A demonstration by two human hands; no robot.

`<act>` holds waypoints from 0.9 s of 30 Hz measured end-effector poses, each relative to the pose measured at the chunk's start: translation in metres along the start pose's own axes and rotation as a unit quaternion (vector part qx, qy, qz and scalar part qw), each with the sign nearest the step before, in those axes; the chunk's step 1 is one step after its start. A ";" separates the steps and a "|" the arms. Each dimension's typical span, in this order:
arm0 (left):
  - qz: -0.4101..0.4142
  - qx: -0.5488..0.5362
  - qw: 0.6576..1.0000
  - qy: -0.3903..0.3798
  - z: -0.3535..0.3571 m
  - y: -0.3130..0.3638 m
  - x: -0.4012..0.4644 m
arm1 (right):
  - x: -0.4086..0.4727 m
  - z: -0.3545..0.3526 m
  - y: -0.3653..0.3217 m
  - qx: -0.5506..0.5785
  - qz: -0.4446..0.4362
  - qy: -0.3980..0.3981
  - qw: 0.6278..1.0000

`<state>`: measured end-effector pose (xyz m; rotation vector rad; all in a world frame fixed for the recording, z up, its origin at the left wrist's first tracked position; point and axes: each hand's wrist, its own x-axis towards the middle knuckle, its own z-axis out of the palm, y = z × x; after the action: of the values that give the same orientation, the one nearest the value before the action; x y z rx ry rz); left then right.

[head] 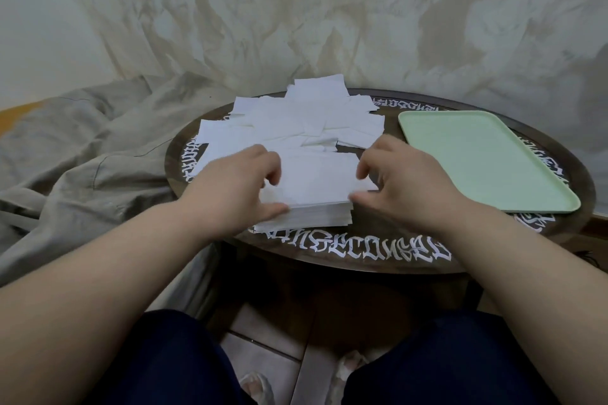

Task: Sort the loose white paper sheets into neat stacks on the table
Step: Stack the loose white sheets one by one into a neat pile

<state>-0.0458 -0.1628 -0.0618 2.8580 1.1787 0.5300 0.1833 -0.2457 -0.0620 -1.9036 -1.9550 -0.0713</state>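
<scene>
White paper stack [316,187] gripped between left hand [237,187] and right hand [404,184], one green tray [487,161].

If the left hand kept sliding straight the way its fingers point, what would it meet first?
The left hand, fingers aimed right across the paper stack it grips, would likely meet the right hand at the stack's opposite edge first, though depth is hard to judge.

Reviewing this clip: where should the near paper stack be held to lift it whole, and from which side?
Grip the paper stack by its two short ends, left hand and right hand coming in from the sides; probably best, since those edges are squared and exposed.
</scene>
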 end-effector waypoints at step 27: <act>-0.079 -0.219 0.932 0.277 -0.003 -0.020 0.042 | 0.039 0.003 -0.004 0.168 -0.019 0.325 0.931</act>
<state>-0.0327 -0.1200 -0.0482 2.2677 1.1332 1.4449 0.1794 -0.2079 -0.0514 -1.3809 -1.4392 -0.3147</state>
